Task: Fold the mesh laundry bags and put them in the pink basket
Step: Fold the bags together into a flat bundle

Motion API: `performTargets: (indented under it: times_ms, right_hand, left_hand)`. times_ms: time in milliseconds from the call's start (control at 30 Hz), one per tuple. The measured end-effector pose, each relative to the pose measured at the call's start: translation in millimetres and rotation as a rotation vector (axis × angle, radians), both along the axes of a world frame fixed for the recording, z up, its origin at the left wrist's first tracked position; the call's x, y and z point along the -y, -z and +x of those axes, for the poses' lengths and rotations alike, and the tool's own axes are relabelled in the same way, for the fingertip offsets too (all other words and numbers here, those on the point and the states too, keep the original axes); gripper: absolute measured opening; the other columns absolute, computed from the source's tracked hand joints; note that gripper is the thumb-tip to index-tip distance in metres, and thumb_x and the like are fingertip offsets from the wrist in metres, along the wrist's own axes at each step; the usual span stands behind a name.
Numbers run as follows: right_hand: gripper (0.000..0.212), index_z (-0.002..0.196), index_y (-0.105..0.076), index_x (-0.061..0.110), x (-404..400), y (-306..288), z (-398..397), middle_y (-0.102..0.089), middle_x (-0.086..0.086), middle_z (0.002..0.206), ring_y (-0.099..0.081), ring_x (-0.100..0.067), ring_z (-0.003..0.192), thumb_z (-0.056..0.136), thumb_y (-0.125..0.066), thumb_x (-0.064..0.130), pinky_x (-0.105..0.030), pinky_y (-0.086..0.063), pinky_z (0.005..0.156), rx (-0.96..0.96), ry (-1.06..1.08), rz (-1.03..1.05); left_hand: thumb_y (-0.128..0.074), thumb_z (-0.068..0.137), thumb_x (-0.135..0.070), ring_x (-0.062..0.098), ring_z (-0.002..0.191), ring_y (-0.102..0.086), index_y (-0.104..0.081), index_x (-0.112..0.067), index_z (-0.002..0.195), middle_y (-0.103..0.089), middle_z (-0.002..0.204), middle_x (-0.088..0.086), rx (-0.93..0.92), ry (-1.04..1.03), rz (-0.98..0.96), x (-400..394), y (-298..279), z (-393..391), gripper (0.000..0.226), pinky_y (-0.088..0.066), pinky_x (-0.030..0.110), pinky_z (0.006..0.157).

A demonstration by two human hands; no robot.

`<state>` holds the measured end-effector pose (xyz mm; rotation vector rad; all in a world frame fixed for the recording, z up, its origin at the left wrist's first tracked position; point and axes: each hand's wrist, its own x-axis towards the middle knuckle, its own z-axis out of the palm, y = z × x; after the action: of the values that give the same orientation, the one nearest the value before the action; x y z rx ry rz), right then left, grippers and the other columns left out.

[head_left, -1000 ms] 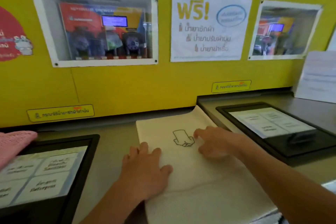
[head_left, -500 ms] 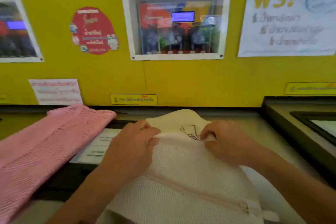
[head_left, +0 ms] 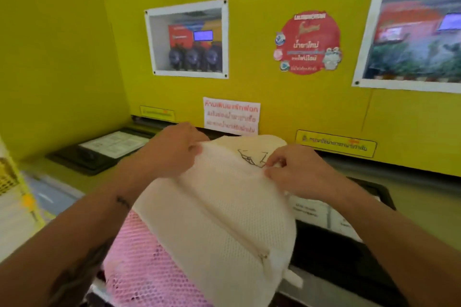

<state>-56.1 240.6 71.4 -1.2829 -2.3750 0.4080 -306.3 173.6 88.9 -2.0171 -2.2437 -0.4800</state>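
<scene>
While lifted above pink mesh [head_left: 139, 266], white mesh bag [head_left: 219, 219] pinched by left hand [head_left: 172, 151] and right hand [head_left: 291, 169].

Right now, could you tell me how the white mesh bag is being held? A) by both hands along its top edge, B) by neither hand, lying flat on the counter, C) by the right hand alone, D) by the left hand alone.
A: the left hand and right hand each pinch the top edge of the white mesh bag, which hangs lifted over pink mesh.

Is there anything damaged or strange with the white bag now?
Nothing stands out. The white mesh laundry bag looks intact, zipper closed, held up by left hand and right hand over pink mesh.
</scene>
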Motion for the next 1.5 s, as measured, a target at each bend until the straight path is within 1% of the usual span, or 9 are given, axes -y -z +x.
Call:
performTargets:
  times_ms: [100,267,567,700,833,1000,1200,1400,1500]
  right_hand:
    - [0.046,0.131,-0.050,0.037,4.2,29.5,-43.8,-0.042,0.004,0.126,-0.046,-0.021,0.117,0.088,-0.056,0.054,-0.038,-0.045,0.092,0.170,-0.032,-0.045]
    - [0.052,0.136,-0.039,0.044,13.1,59.1,-79.6,-0.041,0.002,0.136,-0.041,-0.024,0.121,0.088,-0.046,0.061,-0.046,-0.037,0.102,0.392,-0.136,-0.080]
    - [0.043,0.136,-0.037,0.044,89.4,32.5,-82.7,-0.041,0.024,0.132,-0.035,-0.002,0.111,0.095,-0.046,0.050,-0.026,-0.029,0.097,0.362,-0.356,0.056]
    - [0.072,0.138,-0.021,0.044,141.6,48.9,-99.0,-0.033,0.012,0.140,-0.034,-0.014,0.124,0.078,-0.048,0.074,-0.038,-0.034,0.103,0.529,-0.525,0.037]
    - [0.121,0.133,-0.056,0.018,151.2,104.1,-102.5,-0.057,-0.029,0.131,-0.058,-0.052,0.116,0.031,-0.074,0.082,-0.068,-0.049,0.087,0.641,-0.405,0.257]
    - [0.089,0.136,-0.055,0.017,145.7,122.2,-104.2,-0.050,-0.032,0.140,-0.053,-0.053,0.121,0.055,-0.083,0.042,-0.068,-0.049,0.088,0.738,-0.367,0.362]
    - [0.069,0.135,-0.047,0.017,135.5,105.8,-108.8,-0.054,-0.022,0.127,-0.055,-0.042,0.099,0.067,-0.061,0.018,-0.050,-0.048,0.073,0.639,-0.351,0.505]
    - [0.071,0.122,-0.054,0.017,130.8,82.2,-98.9,-0.063,-0.006,0.092,-0.059,-0.027,0.067,0.055,-0.079,0.012,-0.036,-0.049,0.042,0.437,-0.399,0.432]
    - [0.066,0.128,-0.039,0.030,132.4,63.8,-87.0,-0.057,0.006,0.104,-0.057,-0.016,0.077,0.070,-0.070,0.021,-0.032,-0.049,0.051,0.386,-0.447,0.389]
  left_hand:
    - [-0.054,0.096,-0.041,0.025,0.142,-0.032,-0.042,-0.040,0.144,-0.034,0.156,-0.004,-0.008,-0.116,-0.167,11.2,29.9,-41.4,0.049,-0.031,0.046,0.115]
    - [-0.055,0.092,-0.052,0.018,0.140,-0.032,-0.042,-0.043,0.142,-0.034,0.153,-0.010,0.129,0.031,-0.348,31.3,75.0,-61.4,0.052,-0.030,0.046,0.115]
    - [-0.048,0.089,-0.036,0.003,0.111,-0.049,-0.063,-0.040,0.111,-0.055,0.112,-0.020,0.181,0.331,0.012,99.4,86.3,-79.9,0.027,-0.043,0.030,0.095]
    - [-0.063,0.084,-0.041,0.000,0.140,-0.016,-0.031,-0.051,0.142,-0.027,0.147,-0.025,0.038,0.322,-0.119,132.2,105.7,-87.6,0.067,-0.016,0.029,0.114]
    - [-0.071,0.069,-0.062,0.016,0.148,0.026,0.019,-0.041,0.152,0.025,0.163,-0.007,-0.211,0.226,-0.185,158.7,148.2,-77.7,0.124,0.006,0.050,0.118]
    - [-0.079,0.056,-0.065,0.043,0.151,-0.002,-0.002,-0.020,0.158,0.000,0.163,0.028,-0.295,0.138,-0.017,155.7,203.9,-71.4,0.135,-0.022,0.071,0.110]
    - [-0.073,0.066,-0.045,0.046,0.149,-0.005,-0.001,-0.024,0.156,-0.005,0.159,0.028,-0.136,-0.014,0.249,128.1,214.8,-53.3,0.117,-0.015,0.073,0.111]
    - [-0.068,0.068,-0.059,0.044,0.147,-0.020,-0.020,-0.021,0.149,-0.022,0.156,0.026,-0.115,0.049,0.313,117.4,199.3,-45.8,0.102,-0.019,0.071,0.109]
    - [-0.070,0.070,-0.062,0.036,0.138,-0.042,-0.044,-0.024,0.136,-0.048,0.143,0.020,-0.133,0.119,0.411,119.3,182.8,-43.3,0.080,-0.026,0.068,0.107]
